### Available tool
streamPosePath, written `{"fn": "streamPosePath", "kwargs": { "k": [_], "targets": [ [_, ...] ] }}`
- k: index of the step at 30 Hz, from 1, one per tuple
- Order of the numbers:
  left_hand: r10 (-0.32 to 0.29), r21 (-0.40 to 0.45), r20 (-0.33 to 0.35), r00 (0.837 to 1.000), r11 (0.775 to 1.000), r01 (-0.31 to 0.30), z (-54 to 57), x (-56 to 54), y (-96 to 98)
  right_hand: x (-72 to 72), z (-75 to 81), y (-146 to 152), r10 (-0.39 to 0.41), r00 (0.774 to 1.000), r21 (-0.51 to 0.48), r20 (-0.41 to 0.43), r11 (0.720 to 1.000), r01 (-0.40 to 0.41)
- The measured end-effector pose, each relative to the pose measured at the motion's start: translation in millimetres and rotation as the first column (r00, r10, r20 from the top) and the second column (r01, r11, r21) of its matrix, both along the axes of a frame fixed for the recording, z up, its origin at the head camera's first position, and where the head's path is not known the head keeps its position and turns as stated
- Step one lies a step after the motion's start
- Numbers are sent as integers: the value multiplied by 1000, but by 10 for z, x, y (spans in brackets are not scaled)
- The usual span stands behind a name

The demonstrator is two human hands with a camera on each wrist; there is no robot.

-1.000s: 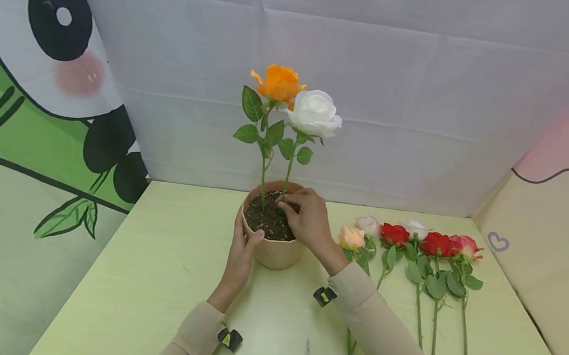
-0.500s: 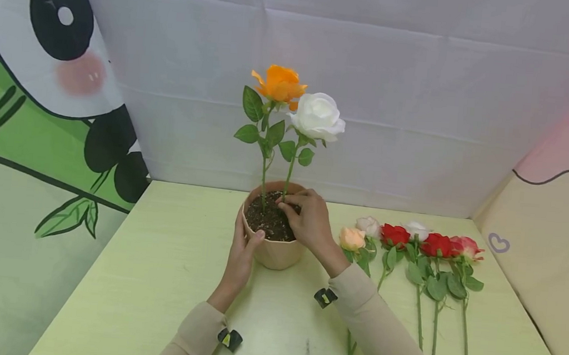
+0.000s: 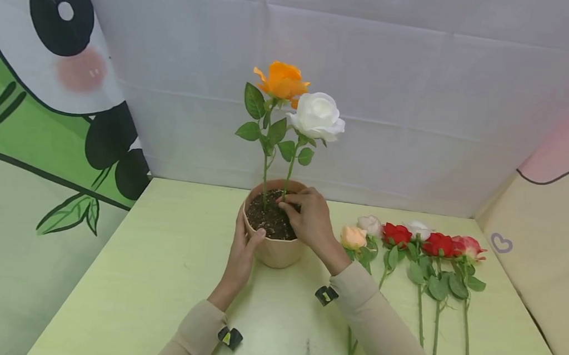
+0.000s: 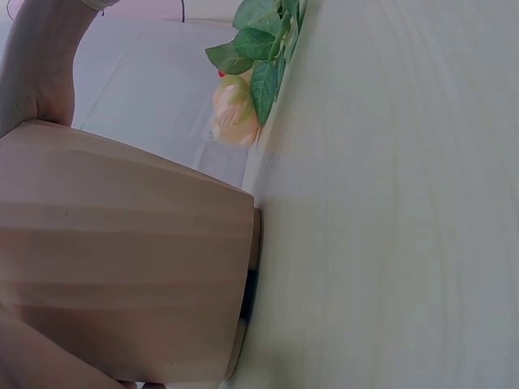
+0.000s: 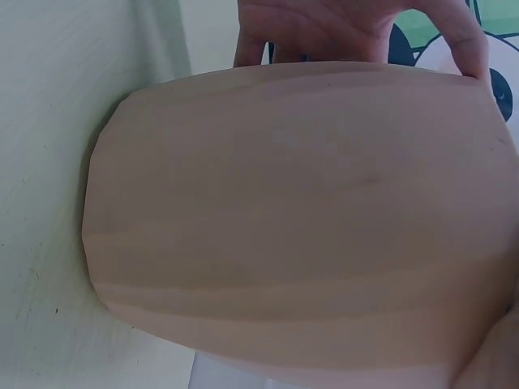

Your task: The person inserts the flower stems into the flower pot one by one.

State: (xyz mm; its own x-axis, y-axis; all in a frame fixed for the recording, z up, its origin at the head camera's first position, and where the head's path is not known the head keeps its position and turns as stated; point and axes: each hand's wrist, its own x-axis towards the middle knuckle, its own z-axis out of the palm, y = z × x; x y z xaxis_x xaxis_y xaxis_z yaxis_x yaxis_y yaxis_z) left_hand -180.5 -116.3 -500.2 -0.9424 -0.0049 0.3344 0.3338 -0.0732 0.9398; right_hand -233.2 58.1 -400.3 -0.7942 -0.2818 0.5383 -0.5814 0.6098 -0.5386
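A round, light-brown flower pot [image 3: 280, 255] holds dark soil [image 3: 266, 220] and stands near the table's back edge. My left hand [image 3: 240, 255] grips its left side, thumb over the rim; the right wrist view shows this hand [image 5: 324, 28] along the pot wall. With thumb and fingertips, my right hand [image 3: 311, 216] pinches the stem of a white rose [image 3: 316, 117] low down, close over the soil. Left of it, an orange rose [image 3: 283, 81] stands upright in the soil. The white rose leans slightly right. Its stem's lower end is hidden behind my fingers.
Several cut roses lie on the table [image 3: 156, 279] to the right, among them a peach rose [image 3: 353, 237], a red rose [image 3: 396, 235] and a pink rose [image 3: 468, 248]. My right forearm crosses over some stems. A white cloth wall [image 3: 390, 169] rises behind the pot.
The white rose's head has sunk slightly against the orange one. Both hands keep their places at the pot and stem; the head view has shifted a little.
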Motion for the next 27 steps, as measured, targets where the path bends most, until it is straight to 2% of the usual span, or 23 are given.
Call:
{"fn": "streamPosePath", "kwargs": {
  "k": [2, 3, 9, 11, 14, 17, 21, 27],
  "targets": [
    [9, -15, 2, 1000, 1000, -9, -2, -1, 0, -4, -7, 7, 1, 1000, 2, -4, 1000, -1],
    [9, -12, 18, 1000, 1000, -9, 46, 32, 11, -6, -12, 10, 1, 1000, 4, -6, 1000, -1],
    [11, -27, 50, 999, 1000, -10, 53, 39, 1, -11, -34, 25, 5, 1000, -12, 6, 1000, -5],
    [11, -23, 40, 999, 1000, -10, 28, 28, -7, -9, -32, 24, 0, 1000, -21, 0, 1000, 0],
    [30, -53, 24, 999, 998, -29, -73, -14, -36, -2, -20, 21, -13, 1000, -39, -12, 999, 13],
    [35, -61, 25, 999, 998, -34, -83, -12, -40, -2, -17, 26, -25, 999, -54, -22, 998, 24],
    [21, -35, 47, 999, 999, -20, 26, 37, -9, -7, -29, 40, -39, 999, -63, -16, 997, 38],
    [34, -41, 51, 998, 999, -31, 77, 33, 13, -4, -44, 64, -55, 998, -81, 13, 995, 56]
  ]
}}
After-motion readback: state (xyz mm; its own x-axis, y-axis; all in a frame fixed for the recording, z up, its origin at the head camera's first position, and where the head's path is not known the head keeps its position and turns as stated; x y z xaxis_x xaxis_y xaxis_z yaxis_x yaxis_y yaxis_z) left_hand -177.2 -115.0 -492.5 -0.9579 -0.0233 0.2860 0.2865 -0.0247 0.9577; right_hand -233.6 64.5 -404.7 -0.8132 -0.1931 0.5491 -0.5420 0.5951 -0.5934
